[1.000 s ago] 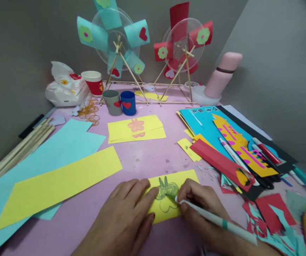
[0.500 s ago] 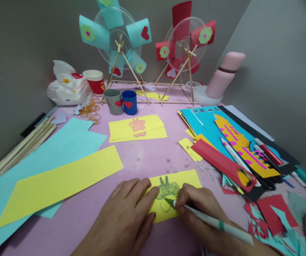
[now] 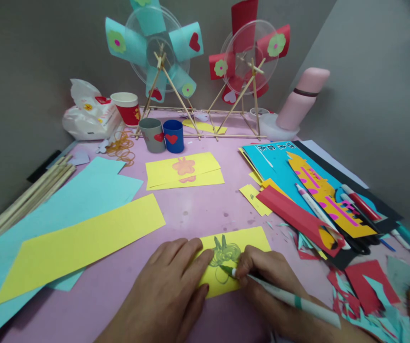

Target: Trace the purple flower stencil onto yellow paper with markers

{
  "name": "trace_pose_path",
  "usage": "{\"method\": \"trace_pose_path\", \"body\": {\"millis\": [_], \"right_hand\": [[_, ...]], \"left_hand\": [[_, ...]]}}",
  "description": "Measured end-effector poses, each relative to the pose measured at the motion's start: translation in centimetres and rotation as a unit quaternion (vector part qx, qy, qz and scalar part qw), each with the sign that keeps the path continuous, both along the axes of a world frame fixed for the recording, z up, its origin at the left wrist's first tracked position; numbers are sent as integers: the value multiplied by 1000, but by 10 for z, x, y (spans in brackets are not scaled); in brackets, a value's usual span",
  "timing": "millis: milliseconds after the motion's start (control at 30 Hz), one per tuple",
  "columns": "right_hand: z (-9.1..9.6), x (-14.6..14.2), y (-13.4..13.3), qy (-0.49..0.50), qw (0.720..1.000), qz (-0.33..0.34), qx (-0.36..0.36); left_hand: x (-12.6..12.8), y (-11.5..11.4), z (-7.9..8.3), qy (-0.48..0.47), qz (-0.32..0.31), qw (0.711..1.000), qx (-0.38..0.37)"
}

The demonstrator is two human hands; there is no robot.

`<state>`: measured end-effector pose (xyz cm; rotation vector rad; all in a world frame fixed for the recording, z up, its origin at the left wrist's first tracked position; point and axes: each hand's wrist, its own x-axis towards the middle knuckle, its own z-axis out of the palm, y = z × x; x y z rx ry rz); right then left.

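A yellow paper strip lies on the pink table, with a green butterfly drawing on it. My left hand rests flat on the strip's left part, fingers stretched out. My right hand pinches a white and green marker pen; its green tip touches the paper at the outlined lower wing. Beyond the strip lie yellow papers with an orange butterfly drawing. To the left, a long yellow strip rests on light blue paper sheets.
Behind stand a blue paper windmill, a red one, a grey cup, a blue cup and a pink bottle. On the right are coloured papers, markers and paper scraps. Wooden sticks lie at left.
The view has shifted very slightly. My hands and the marker pen stay almost in the same place, the tip still at the lower wing.
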<state>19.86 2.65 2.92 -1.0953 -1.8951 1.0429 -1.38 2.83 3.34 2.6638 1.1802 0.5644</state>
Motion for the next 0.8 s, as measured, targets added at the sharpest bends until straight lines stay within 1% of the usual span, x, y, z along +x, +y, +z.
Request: {"method": "trace_pose_path", "body": {"millis": [167, 267, 400, 533, 667, 800], "right_hand": [[6, 0, 0, -11, 1000, 15, 18], [7, 0, 0, -1, 1000, 21, 23], [6, 0, 0, 5, 1000, 23, 11], [5, -1, 0, -9, 1000, 17, 10], [2, 0, 0, -8, 1000, 27, -3], [0, 1, -1, -15, 1000, 13, -6]], "left_hand": [[-1, -2, -5, -12, 7, 1000, 6], [-2, -3, -5, -6, 7, 1000, -3], [-2, -3, -3, -6, 6, 1000, -8], [-1, -2, -5, -9, 7, 1000, -4], [-2, -2, -6, -9, 10, 1000, -3], [-2, -1, -4, -3, 5, 1000, 0]]}}
